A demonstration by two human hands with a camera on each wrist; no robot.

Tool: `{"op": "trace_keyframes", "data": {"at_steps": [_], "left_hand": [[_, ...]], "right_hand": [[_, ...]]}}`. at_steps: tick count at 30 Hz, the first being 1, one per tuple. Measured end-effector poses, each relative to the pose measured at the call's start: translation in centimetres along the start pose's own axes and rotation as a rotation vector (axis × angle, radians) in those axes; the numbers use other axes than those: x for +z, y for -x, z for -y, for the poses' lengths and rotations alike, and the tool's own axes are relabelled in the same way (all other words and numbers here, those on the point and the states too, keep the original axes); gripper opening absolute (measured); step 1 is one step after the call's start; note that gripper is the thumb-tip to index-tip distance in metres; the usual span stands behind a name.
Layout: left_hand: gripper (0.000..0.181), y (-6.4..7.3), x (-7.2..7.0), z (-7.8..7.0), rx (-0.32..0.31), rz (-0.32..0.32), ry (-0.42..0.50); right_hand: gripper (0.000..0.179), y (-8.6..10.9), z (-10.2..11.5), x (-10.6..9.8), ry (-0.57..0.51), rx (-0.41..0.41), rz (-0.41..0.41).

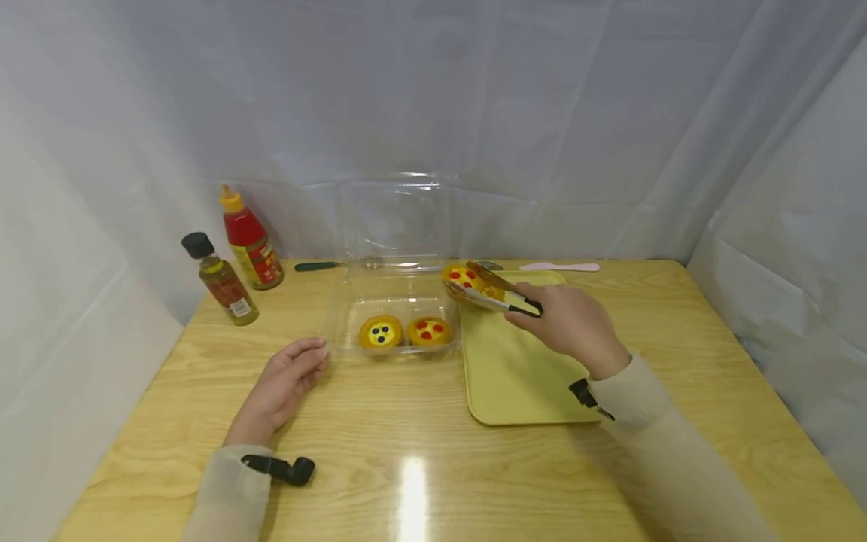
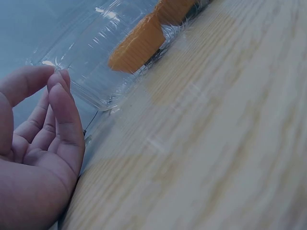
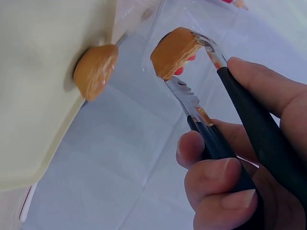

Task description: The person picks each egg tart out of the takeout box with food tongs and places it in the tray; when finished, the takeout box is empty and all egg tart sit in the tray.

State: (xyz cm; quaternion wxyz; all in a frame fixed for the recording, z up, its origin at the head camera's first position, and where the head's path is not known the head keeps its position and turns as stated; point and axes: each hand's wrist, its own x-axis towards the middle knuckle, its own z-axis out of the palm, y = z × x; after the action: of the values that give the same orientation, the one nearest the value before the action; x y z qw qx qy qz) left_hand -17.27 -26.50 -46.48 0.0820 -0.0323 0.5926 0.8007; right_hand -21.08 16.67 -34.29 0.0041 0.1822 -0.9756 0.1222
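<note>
White-grey sheeting is hanging in creased folds behind the wood-grain table and along its left and right sides. The light yellow-brown surface is extending back toward the rear sheeting. In the foreground, a bright, elongated light reflection is showing on the glossy finish.

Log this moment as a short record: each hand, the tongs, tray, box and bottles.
Left hand: pinches the plastic box near its front left corner
Right hand: holds the tongs
Tongs: grip a tart with red dots
Tray: yellow, another tart at its edge
Box: lid open; blue-dotted tart left, red-dotted tart right
Bottles: red sauce bottle and black-capped bottle, both upright
</note>
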Motion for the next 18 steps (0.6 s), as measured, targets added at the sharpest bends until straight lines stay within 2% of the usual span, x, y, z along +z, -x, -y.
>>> {"op": "trace_keyframes", "data": {"at_steps": [6,18], "left_hand": [[0.017,0.1,-0.1,-0.1,-0.010,-0.001,-0.013],[0.014,0.1,0.0,-0.1,0.006,0.012,0.001]], "right_hand": [[0.057,1.3,-1.5,-0.1,0.016,0.005,-0.061],[0.062,2.8,-4.8,0.0,0.036,0.114,-0.103]]}}
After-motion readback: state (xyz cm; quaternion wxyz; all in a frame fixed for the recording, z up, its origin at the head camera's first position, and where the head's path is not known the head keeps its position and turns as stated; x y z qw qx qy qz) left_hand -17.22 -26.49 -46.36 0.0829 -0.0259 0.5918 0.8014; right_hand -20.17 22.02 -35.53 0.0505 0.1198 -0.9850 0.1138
